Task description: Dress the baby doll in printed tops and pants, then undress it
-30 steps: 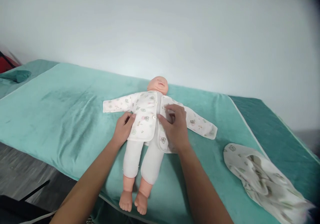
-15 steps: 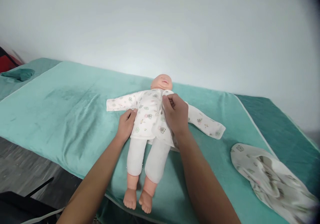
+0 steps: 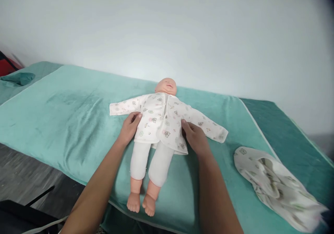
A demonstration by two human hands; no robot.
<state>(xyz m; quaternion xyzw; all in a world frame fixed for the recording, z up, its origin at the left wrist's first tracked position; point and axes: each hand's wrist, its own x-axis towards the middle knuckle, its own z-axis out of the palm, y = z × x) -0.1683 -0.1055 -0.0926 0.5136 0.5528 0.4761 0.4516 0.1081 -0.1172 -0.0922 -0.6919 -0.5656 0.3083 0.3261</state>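
Observation:
A baby doll [image 3: 165, 86] lies on its back, its head toward the wall and its bare feet toward me. It wears a white printed baby jacket [image 3: 150, 122], with both sleeves stretched out sideways, and white leggings [image 3: 160, 161]. The jacket's two front panels meet down the middle of the chest. At the jacket's left side, my left hand [image 3: 129, 126] is closed on the edge, thumb on top. My right hand [image 3: 195, 134] pinches the opposite side edge below the sleeve; its fingertips are partly hidden.
A green padded bed [image 3: 78, 129] with a velvety cover carries the doll, and a white wall [image 3: 167, 35] rises behind it. Crumpled printed cloth [image 3: 276, 185] lies at the right. A black object [image 3: 23, 216] with a pale cable stands at the lower left.
My right hand has moved from the jacket's upper front down and outward to its right side edge, uncovering the chest. My left hand stays at the left side. The view has shifted slightly.

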